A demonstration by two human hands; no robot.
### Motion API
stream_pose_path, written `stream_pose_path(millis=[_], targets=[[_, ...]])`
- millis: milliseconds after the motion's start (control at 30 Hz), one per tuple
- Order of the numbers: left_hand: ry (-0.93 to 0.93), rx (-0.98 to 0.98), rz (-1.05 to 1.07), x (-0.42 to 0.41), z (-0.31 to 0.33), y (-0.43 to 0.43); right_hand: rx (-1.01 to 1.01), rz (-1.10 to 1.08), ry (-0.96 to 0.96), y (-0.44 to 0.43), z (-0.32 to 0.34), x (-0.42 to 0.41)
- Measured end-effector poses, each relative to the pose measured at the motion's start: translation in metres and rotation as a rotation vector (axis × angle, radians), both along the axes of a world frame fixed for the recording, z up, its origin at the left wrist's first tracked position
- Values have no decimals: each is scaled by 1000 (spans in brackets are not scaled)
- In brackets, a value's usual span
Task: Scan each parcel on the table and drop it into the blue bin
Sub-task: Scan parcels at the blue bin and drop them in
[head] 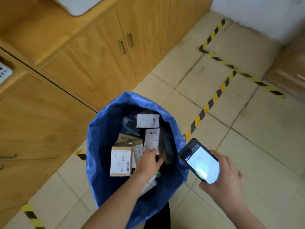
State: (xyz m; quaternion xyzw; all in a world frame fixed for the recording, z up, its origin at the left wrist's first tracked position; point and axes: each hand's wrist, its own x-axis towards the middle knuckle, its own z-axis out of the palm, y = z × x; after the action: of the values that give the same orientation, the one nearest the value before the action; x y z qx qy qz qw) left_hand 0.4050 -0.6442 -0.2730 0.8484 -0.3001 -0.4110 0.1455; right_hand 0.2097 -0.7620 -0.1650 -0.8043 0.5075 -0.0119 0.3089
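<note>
Parcel [152, 139], white-labelled: my left hand [149, 161] grips it inside blue bin [102, 129], seemingly for release. Phone scanner [200, 161]: right hand [226, 177] clasps it outside the rim, kept clear.

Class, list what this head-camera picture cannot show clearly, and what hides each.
Head view only:
1. Parcel labels in the blue bin: print too small, blurred.
2. Phone screen in the right hand: whited out by glare.
3. Left hand: whether it grips the dark parcel, too blurred.
4. Deeper parcels: buried under top ones.
</note>
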Motion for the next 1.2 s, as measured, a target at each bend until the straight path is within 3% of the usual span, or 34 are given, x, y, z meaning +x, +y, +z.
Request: stream_pose_path(millis=[233, 400, 533, 833, 1200], targets=[[-65, -113, -174, -57, 115, -6, 47, -198, -49, 18, 91, -117], [-196, -255, -460, -157, 197, -36, 16, -450, -192, 45, 155, -241], [-197, -349, -708, -280, 237, -61, -42, -668, -223, 83, 193, -345], [12, -529, -1424, -592, 290, -83, -129, -1382, -172, 217, 229, -568], [317, -584, -2175, -926, 310, 37, -26, -2209, 0, 409, 226, -725]])
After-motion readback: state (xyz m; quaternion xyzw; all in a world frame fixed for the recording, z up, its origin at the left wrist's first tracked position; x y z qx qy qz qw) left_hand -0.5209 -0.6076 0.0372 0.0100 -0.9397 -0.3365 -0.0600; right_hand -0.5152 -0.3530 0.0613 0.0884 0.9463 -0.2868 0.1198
